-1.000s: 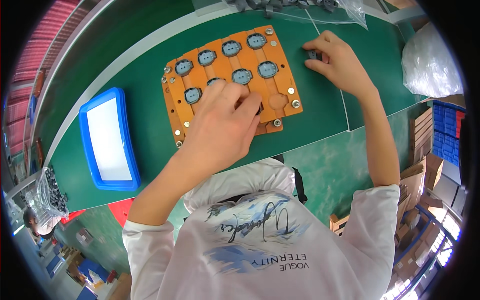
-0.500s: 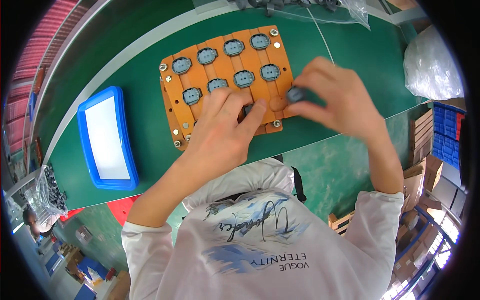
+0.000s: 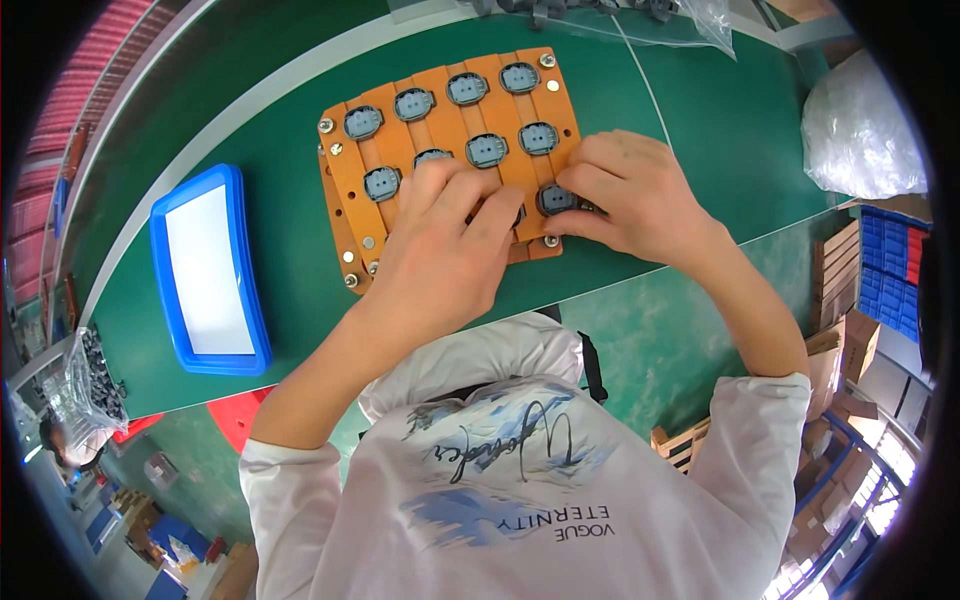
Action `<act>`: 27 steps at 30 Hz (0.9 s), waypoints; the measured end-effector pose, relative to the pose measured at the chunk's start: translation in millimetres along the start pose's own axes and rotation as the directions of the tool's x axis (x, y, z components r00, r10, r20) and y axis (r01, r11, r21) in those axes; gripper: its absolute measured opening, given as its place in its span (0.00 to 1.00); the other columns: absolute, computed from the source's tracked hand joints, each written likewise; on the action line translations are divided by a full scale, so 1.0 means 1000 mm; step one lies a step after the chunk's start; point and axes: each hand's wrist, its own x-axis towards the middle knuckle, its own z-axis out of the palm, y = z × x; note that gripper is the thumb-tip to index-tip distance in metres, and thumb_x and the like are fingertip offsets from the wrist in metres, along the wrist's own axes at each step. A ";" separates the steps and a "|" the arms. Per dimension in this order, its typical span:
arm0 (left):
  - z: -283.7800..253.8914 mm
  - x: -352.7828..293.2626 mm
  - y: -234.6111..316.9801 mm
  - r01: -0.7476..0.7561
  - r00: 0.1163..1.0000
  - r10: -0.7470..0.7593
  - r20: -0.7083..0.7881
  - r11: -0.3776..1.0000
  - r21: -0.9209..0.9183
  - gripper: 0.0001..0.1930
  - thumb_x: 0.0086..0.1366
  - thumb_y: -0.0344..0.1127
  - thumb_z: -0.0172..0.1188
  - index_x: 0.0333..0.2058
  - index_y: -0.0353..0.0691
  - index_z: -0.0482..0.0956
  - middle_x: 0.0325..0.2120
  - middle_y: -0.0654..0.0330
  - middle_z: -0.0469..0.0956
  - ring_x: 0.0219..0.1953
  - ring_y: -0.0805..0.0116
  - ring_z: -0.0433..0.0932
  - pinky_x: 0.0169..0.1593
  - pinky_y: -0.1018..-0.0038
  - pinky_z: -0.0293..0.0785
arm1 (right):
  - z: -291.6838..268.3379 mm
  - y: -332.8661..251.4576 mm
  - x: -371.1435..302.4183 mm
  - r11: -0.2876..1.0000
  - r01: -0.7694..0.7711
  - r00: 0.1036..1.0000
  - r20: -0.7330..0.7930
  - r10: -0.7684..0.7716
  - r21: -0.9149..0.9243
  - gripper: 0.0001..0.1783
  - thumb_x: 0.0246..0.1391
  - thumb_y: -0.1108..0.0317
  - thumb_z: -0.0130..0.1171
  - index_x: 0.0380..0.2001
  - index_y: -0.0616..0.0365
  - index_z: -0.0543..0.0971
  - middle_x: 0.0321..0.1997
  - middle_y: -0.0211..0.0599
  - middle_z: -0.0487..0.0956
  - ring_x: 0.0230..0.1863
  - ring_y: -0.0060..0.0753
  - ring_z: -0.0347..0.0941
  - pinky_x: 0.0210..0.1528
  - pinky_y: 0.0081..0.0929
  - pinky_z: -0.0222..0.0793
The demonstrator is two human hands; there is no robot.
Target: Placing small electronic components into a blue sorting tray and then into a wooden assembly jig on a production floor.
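Note:
An orange fixture board [image 3: 400, 140] lies on the green table, with grey oval connector housings [image 3: 467, 89] seated in rows of sockets. At its near right corner my right hand [image 3: 630, 195] pinches a darker grey connector housing [image 3: 556, 199], which sits over the last socket of the near row. My left hand [image 3: 440, 230] rests on the near row, fingers curled and thumb close to the index finger. A dark bit shows by its fingertips; most of what lies under this hand is hidden.
A blue-rimmed tray with a white bottom [image 3: 212, 275] is on the table to the left. Plastic bags of dark parts lie at the far edge [image 3: 640, 20] and at the left corner [image 3: 88, 385]. A clear plastic bag [image 3: 860, 130] bulges at the right.
My right hand has moved left and brought the dark connector housing from beside the board onto the bare near-right socket. My left hand has stayed nearly in place.

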 end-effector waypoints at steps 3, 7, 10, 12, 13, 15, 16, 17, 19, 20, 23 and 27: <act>-0.002 0.003 0.001 -0.034 0.999 0.034 0.006 0.999 -0.021 0.15 0.47 0.22 0.65 0.37 0.33 0.81 0.37 0.57 0.73 0.47 0.53 0.69 0.49 0.60 0.67 | -0.011 -0.005 0.006 0.999 -0.046 0.997 0.070 0.044 0.024 0.20 0.38 0.61 0.77 0.32 0.57 0.78 0.34 0.35 0.74 0.34 0.42 0.74 0.35 0.36 0.70; -0.005 0.002 -0.005 -0.033 0.998 0.036 0.056 0.998 -0.055 0.14 0.47 0.21 0.65 0.36 0.33 0.81 0.36 0.57 0.72 0.46 0.54 0.69 0.49 0.61 0.67 | -0.007 -0.007 0.007 0.996 -0.045 0.996 0.080 0.038 0.082 0.18 0.41 0.66 0.75 0.34 0.58 0.79 0.37 0.37 0.75 0.38 0.43 0.74 0.40 0.38 0.71; -0.008 0.003 -0.006 -0.015 0.997 0.017 0.074 0.999 -0.032 0.13 0.48 0.21 0.65 0.35 0.33 0.82 0.35 0.57 0.72 0.45 0.54 0.68 0.49 0.62 0.67 | -0.004 -0.006 0.002 0.996 -0.023 0.999 0.041 0.019 0.086 0.18 0.42 0.67 0.75 0.35 0.59 0.79 0.36 0.36 0.75 0.38 0.44 0.74 0.41 0.39 0.71; -0.007 0.005 -0.006 0.006 0.997 -0.001 0.081 0.998 -0.062 0.11 0.49 0.22 0.66 0.35 0.34 0.82 0.35 0.58 0.72 0.45 0.55 0.68 0.48 0.62 0.68 | -0.004 -0.010 0.004 0.997 0.001 1.000 0.018 -0.003 0.072 0.17 0.41 0.67 0.75 0.35 0.59 0.79 0.36 0.36 0.75 0.38 0.43 0.73 0.41 0.38 0.70; -0.007 0.005 -0.007 0.006 0.997 -0.001 0.081 0.998 -0.062 0.11 0.49 0.22 0.66 0.35 0.34 0.82 0.35 0.58 0.72 0.45 0.55 0.68 0.48 0.62 0.68 | -0.003 -0.011 0.005 0.998 0.023 1.000 -0.004 -0.023 0.056 0.17 0.41 0.68 0.74 0.34 0.60 0.79 0.36 0.36 0.74 0.38 0.43 0.73 0.41 0.38 0.69; -0.009 0.002 -0.011 -0.005 0.996 0.010 0.083 0.998 -0.056 0.15 0.50 0.23 0.70 0.39 0.39 0.82 0.38 0.61 0.74 0.46 0.55 0.70 0.49 0.63 0.70 | -0.006 -0.013 0.009 0.999 0.033 0.999 0.032 -0.033 0.010 0.17 0.40 0.68 0.74 0.33 0.60 0.78 0.35 0.35 0.73 0.38 0.42 0.72 0.41 0.38 0.68; -0.008 0.002 -0.011 -0.005 0.996 0.010 0.085 0.999 -0.054 0.15 0.50 0.23 0.70 0.39 0.39 0.82 0.38 0.61 0.74 0.46 0.55 0.70 0.49 0.63 0.70 | -0.009 -0.015 0.011 0.998 0.042 0.997 0.071 -0.040 -0.037 0.17 0.39 0.69 0.74 0.32 0.60 0.78 0.34 0.35 0.72 0.38 0.41 0.71 0.41 0.37 0.67; -0.007 0.001 -0.011 -0.015 0.998 0.019 0.065 0.998 -0.059 0.13 0.51 0.24 0.70 0.37 0.37 0.82 0.35 0.60 0.73 0.44 0.56 0.69 0.48 0.62 0.69 | -0.010 -0.017 0.014 0.998 0.045 0.997 0.068 -0.042 -0.036 0.17 0.39 0.69 0.74 0.32 0.60 0.78 0.34 0.35 0.72 0.38 0.41 0.71 0.41 0.37 0.67; -0.007 -0.001 -0.012 -0.024 0.999 0.027 0.046 0.998 -0.058 0.10 0.51 0.25 0.69 0.34 0.36 0.82 0.33 0.59 0.72 0.43 0.56 0.69 0.48 0.61 0.68 | -0.011 -0.024 0.020 0.996 0.050 0.988 0.151 -0.039 -0.073 0.15 0.39 0.69 0.73 0.29 0.60 0.77 0.33 0.36 0.71 0.38 0.40 0.69 0.42 0.36 0.65; -0.006 -0.001 -0.012 -0.032 0.999 0.034 0.036 0.998 -0.055 0.10 0.51 0.25 0.69 0.34 0.35 0.82 0.33 0.59 0.71 0.43 0.56 0.69 0.48 0.61 0.68 | -0.012 -0.025 0.022 0.996 0.049 0.988 0.150 -0.038 -0.074 0.15 0.39 0.69 0.73 0.29 0.60 0.77 0.33 0.36 0.71 0.38 0.40 0.69 0.42 0.36 0.65; -0.007 -0.001 -0.012 -0.053 0.998 0.053 0.019 0.998 -0.046 0.10 0.51 0.25 0.69 0.34 0.35 0.82 0.32 0.59 0.72 0.43 0.56 0.69 0.48 0.61 0.68 | -0.015 -0.028 0.029 0.991 0.069 0.977 0.210 -0.044 -0.111 0.11 0.41 0.69 0.68 0.25 0.60 0.76 0.33 0.36 0.71 0.39 0.39 0.69 0.43 0.35 0.65; -0.004 -0.001 -0.014 -0.075 0.997 0.074 -0.014 0.995 -0.060 0.11 0.50 0.26 0.70 0.34 0.35 0.82 0.33 0.59 0.72 0.43 0.57 0.70 0.47 0.62 0.69 | -0.018 -0.033 0.036 0.971 0.135 0.957 0.279 -0.076 -0.198 0.06 0.43 0.70 0.62 0.22 0.60 0.76 0.33 0.36 0.72 0.40 0.38 0.70 0.43 0.34 0.65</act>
